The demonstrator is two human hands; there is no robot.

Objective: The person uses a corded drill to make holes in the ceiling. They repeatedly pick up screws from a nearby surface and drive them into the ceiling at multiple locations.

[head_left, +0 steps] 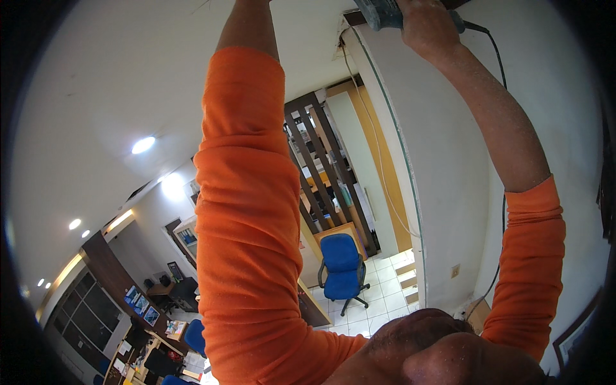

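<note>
Both my arms, in orange sleeves, reach up toward the ceiling (pixel 122 70). My left forearm runs out of the top edge, so that hand is out of sight. At the top right, my right hand (pixel 425 29) grips a dusty grey-blue power tool (pixel 378 14), held up by an opening with dark, rough edges where wall and ceiling meet. A black cord (pixel 497 51) hangs from the tool down along the white wall (pixel 443 160). A thin pale cable (pixel 378 141) dangles from a broken spot at the wall's top.
Below stand a blue office chair (pixel 339 269) on white floor tiles (pixel 378 295) and a dark slatted partition (pixel 308 160) beside a pale panel (pixel 346 173). An office area with desks (pixel 147 366), more blue chairs (pixel 192 337) and shelving (pixel 186 237) lies at the lower left. Lights (pixel 142 145) dot the ceiling.
</note>
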